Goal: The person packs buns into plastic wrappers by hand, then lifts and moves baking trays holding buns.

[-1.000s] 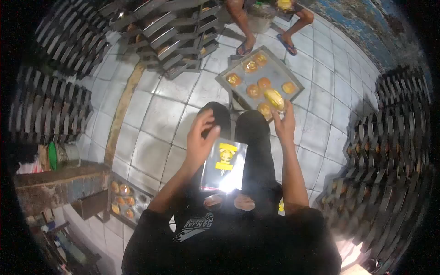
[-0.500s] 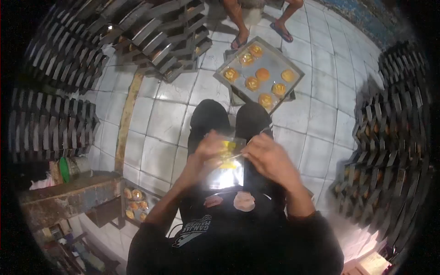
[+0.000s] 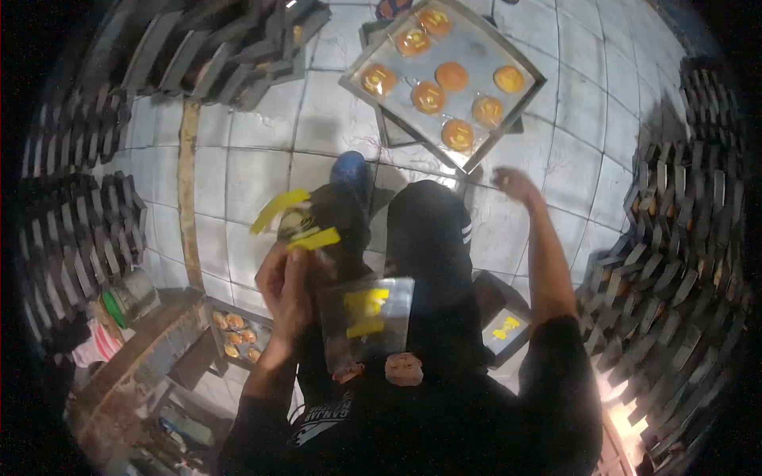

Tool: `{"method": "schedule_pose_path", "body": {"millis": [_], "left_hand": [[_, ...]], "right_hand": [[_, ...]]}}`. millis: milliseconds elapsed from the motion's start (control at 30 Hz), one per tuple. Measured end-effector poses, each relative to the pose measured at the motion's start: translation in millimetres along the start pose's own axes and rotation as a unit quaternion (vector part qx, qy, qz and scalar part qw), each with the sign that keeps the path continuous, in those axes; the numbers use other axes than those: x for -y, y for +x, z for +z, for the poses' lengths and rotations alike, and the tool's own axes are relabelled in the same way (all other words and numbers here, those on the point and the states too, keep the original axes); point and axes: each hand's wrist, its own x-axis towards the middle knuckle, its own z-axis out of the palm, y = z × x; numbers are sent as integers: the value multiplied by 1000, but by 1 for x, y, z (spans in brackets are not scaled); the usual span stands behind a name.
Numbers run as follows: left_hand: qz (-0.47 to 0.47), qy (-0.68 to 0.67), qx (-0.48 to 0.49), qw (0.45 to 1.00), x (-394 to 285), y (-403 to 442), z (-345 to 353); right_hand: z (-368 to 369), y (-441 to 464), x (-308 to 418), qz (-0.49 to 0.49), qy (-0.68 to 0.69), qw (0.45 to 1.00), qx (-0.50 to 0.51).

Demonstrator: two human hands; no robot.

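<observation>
My left hand (image 3: pixel 284 285) is closed on a clear plastic bag (image 3: pixel 278 213) with yellow print, held up above my left knee. Across my lap lies a flat stack of similar clear bags (image 3: pixel 367 314), yellow marks showing through. My right hand (image 3: pixel 516 185) is stretched forward beside the near right corner of a metal tray (image 3: pixel 476 41); motion blurs its fingers. Several round buns sit on that tray, most in clear wrappers with yellow print. A plain brown bun (image 3: pixel 451 76) lies in the middle, and a yellower bun (image 3: pixel 508 78) is at the right.
Dark stacked trays (image 3: pixel 675 230) rise at the right, with more stacks (image 3: pixel 75 230) along the left. A smaller tray of buns (image 3: pixel 210 317) is at the lower left beside a wooden bench (image 3: pixel 151 341). Right of my lap, yellow-printed plastic (image 3: pixel 506 328) rests on a dark tray.
My hands were together over the bags on my lap. Now they are apart: the left has lifted one bag leftward, and the right has reached forward toward the bun tray. The view has shifted.
</observation>
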Motion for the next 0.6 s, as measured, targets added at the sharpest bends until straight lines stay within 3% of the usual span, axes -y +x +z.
{"method": "schedule_pose_path", "body": {"millis": [33, 67, 100, 133, 200, 300, 367, 433, 467, 500, 533, 567, 600], "left_hand": [[25, 25, -12, 999, 2, 5, 0], [17, 32, -7, 999, 5, 9, -1], [23, 65, -21, 997, 7, 12, -3], [29, 99, -35, 994, 12, 12, -5], [35, 112, -45, 992, 20, 7, -11], [130, 171, -62, 975, 43, 17, -23], [135, 117, -37, 983, 47, 16, -34], [121, 199, 22, 972, 32, 18, -40], [85, 144, 1, 986, 31, 14, -41], [50, 89, -20, 995, 31, 12, -42], [121, 125, -25, 984, 44, 12, -47], [121, 130, -21, 984, 44, 13, -50], [122, 159, -27, 979, 42, 11, -52]], "right_hand": [[-12, 29, -14, -17, 212, 976, 37], [-46, 51, 14, 108, 351, 928, 69], [-52, 72, 20, 89, 378, 921, -12], [-64, 104, 19, 103, 311, 944, -46], [-67, 152, 4, 79, 452, 883, -98], [-74, 222, 8, 93, 325, 936, -97], [-63, 256, 17, 55, 375, 918, -120], [-47, 291, 19, 89, 198, 957, -195], [-36, 308, 17, 93, 206, 955, -193], [-20, 328, 10, 55, 112, 976, -177], [-13, 331, 13, 37, 67, 983, -168], [-6, 334, 17, 19, 22, 987, -161], [-13, 325, 43, 103, 49, 977, -182]]}}
